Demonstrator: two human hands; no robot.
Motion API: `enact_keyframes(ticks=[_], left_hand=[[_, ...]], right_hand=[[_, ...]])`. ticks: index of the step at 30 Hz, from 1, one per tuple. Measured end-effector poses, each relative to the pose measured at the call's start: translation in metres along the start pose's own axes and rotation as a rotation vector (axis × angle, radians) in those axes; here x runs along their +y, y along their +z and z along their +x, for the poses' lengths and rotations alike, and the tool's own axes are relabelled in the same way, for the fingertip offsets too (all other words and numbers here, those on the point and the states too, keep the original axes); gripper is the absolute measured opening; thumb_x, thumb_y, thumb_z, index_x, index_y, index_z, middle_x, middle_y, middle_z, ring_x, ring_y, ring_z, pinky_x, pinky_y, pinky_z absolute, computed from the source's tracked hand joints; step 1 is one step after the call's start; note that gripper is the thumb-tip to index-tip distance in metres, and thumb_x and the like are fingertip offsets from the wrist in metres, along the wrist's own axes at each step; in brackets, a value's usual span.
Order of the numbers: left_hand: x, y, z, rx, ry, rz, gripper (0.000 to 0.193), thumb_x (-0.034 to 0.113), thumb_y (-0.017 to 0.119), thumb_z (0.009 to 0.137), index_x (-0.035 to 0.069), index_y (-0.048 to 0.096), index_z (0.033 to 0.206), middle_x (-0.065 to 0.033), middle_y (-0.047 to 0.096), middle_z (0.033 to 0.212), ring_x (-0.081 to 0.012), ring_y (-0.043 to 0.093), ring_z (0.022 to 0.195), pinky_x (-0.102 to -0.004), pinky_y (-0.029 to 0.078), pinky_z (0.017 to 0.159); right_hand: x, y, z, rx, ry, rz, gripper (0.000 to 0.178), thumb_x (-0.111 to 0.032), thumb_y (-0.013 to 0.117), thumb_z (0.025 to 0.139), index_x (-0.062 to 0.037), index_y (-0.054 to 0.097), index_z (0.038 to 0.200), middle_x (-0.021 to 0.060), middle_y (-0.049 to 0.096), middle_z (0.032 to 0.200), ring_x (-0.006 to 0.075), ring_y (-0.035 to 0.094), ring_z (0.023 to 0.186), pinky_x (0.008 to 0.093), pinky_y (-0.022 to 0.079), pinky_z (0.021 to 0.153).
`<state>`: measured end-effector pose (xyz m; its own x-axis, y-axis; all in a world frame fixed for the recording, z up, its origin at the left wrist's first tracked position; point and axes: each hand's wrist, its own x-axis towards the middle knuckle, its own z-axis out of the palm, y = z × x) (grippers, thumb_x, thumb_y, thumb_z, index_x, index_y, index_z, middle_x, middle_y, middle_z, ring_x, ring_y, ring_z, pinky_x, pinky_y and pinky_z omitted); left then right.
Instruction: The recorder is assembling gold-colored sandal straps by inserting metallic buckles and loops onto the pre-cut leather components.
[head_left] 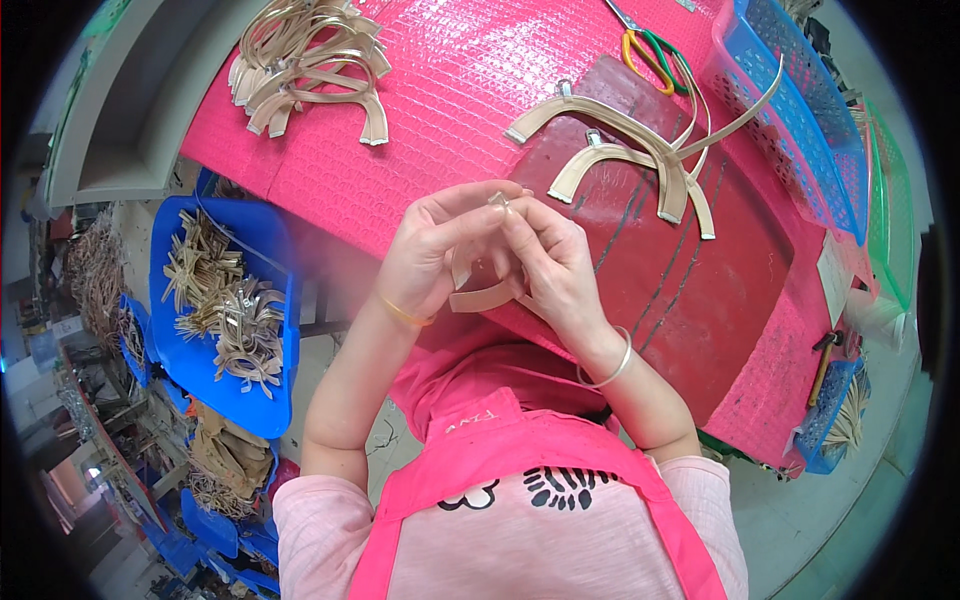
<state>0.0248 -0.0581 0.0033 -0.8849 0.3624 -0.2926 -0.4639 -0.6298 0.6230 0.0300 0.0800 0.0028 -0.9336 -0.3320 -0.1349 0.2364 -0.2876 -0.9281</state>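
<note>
Left hand [435, 245] and right hand [556, 262] both pinch, thumbs against fingers, at the small clip [499, 200] on a beige strap [482, 298], which loops below between the palms near the pink table's [325, 185] front edge. Risk: clip's tiny, so a loose pinch or strap twist could pop it out toward the apron [480, 450]. Room: bare red mat [720, 330] rightward; loose straps [610, 118] and scissors [634, 28] crowd ahead-right.
</note>
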Motion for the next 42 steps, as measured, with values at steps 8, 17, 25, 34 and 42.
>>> enact_keyframes(ticks=[8, 17, 25, 34, 42], left_hand=[[0.006, 0.007, 0.002, -0.032, -0.054, 0.118, 0.029, 0.008, 0.053, 0.080, -0.006, 0.052, 0.105, -0.0121, 0.058, 0.097, -0.0097, 0.057, 0.072, -0.0199, 0.047, 0.058], [0.021, 0.013, -0.003, 0.416, 0.865, 1.705, 0.028, 0.011, 0.057, 0.078, 0.000, 0.055, 0.103, -0.0042, 0.057, 0.080, -0.0118, 0.053, 0.073, -0.0204, 0.041, 0.063], [-0.026, 0.030, -0.012, 0.084, 0.119, 0.338, 0.024, 0.017, 0.050, 0.086, -0.004, 0.056, 0.096, -0.0065, 0.059, 0.068, -0.0104, 0.057, 0.063, -0.0243, 0.048, 0.056], [-0.035, 0.049, -0.012, 0.012, -0.093, 0.384, 0.024, 0.015, 0.048, 0.086, -0.003, 0.055, 0.100, -0.0055, 0.058, 0.065, -0.0077, 0.055, 0.058, -0.0210, 0.045, 0.051], [-0.028, 0.060, -0.013, 0.040, 0.102, 0.310, 0.028, 0.016, 0.043, 0.087, -0.006, 0.055, 0.100, -0.0152, 0.060, 0.090, -0.0210, 0.060, 0.081, -0.0305, 0.049, 0.073]], right_hand=[[-0.005, -0.006, -0.005, -0.020, 0.128, 0.045, 0.023, -0.019, 0.039, 0.091, -0.0004, 0.053, 0.086, 0.0008, 0.051, 0.057, 0.0044, 0.045, 0.042, 0.0167, 0.033, 0.037], [-0.015, -0.013, -0.012, 0.059, 0.157, -0.068, 0.026, -0.022, 0.042, 0.090, -0.0003, 0.055, 0.086, 0.0011, 0.051, 0.056, 0.0050, 0.046, 0.042, 0.0181, 0.034, 0.036], [-0.037, -0.018, -0.022, -0.016, -0.061, -0.551, 0.021, -0.004, 0.039, 0.083, 0.0058, 0.048, 0.099, 0.0158, 0.050, 0.067, 0.0211, 0.056, 0.066, 0.0344, 0.044, 0.061], [-0.075, -0.039, -0.022, 0.085, -0.285, -0.871, 0.020, 0.005, 0.059, 0.066, -0.0025, 0.059, 0.084, 0.0078, 0.050, 0.058, 0.0100, 0.050, 0.053, 0.0229, 0.039, 0.045], [-0.052, -0.054, -0.039, -0.210, -1.064, -1.231, 0.019, -0.008, 0.068, 0.060, -0.0062, 0.059, 0.077, 0.0043, 0.058, 0.074, 0.0158, 0.057, 0.063, 0.0268, 0.044, 0.053]])
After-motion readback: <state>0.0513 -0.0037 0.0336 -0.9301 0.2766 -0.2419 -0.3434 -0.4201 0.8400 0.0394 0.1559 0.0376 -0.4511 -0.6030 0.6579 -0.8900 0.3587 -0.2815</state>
